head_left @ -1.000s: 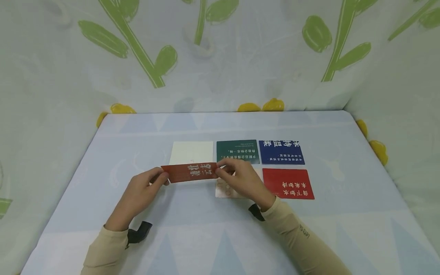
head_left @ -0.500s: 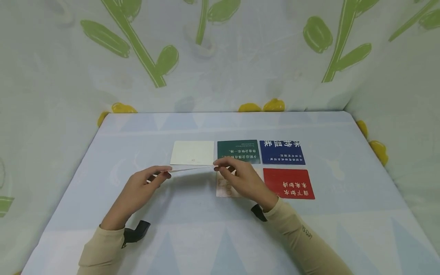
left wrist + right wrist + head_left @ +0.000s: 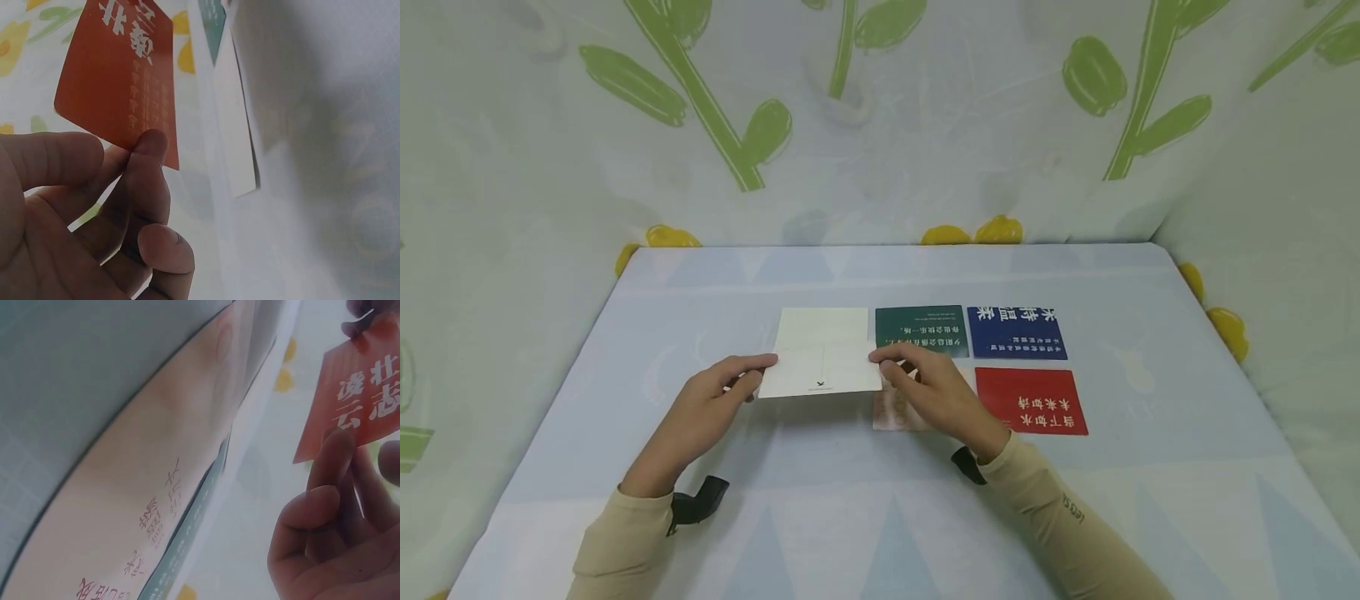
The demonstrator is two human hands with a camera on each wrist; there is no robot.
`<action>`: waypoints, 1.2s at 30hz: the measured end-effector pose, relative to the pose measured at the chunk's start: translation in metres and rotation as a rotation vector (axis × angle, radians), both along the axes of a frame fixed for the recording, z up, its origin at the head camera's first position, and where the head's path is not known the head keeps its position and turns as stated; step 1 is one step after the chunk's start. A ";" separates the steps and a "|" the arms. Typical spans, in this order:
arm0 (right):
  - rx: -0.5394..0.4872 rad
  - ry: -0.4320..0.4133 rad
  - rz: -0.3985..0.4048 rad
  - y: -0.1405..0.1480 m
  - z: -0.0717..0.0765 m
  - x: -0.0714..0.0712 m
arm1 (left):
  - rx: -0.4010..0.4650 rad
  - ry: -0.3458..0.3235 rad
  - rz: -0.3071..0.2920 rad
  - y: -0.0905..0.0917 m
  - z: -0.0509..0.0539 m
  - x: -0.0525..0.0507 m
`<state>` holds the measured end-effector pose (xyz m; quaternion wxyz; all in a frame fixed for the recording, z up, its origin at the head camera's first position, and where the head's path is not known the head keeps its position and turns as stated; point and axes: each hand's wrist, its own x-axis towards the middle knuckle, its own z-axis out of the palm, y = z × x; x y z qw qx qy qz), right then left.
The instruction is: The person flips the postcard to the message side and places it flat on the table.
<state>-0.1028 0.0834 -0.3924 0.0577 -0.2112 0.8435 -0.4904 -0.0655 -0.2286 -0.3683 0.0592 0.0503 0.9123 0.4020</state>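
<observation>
A postcard [image 3: 820, 373] is held level above the table, its white back upward in the head view. Both wrist views show its orange-red face [image 3: 119, 81] with white characters, turned downward. My left hand [image 3: 703, 412] pinches the card's left edge between thumb and fingers. At the opposite edge my right hand [image 3: 936, 392] pinches it the same way. Just behind the held card lies a white card [image 3: 823, 325], its near part covered from view. Under my right hand is a pale pinkish card [image 3: 895, 415], partly hidden.
To the right lie a green card [image 3: 920, 321], a blue card [image 3: 1017, 337] and a red card [image 3: 1032, 400], flat in rows on the pale blue patterned tablecloth [image 3: 820, 517]. Curtain-like fabric [image 3: 925, 125] with green leaves surrounds the table.
The postcard has turned over between my hands: its orange-red face showed first, then only its thin edge, and now its white back. My hands have hardly shifted.
</observation>
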 end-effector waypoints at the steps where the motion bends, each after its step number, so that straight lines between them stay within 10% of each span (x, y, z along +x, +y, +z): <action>1: -0.002 0.002 0.003 0.000 0.000 0.000 | -0.009 0.010 0.000 0.000 0.000 0.000; 13: 0.107 0.048 0.036 -0.002 -0.002 0.001 | -0.177 0.198 -0.069 0.004 -0.008 0.004; 36: 0.457 0.094 0.114 -0.023 -0.005 0.010 | -0.414 0.219 -0.023 0.013 -0.023 0.011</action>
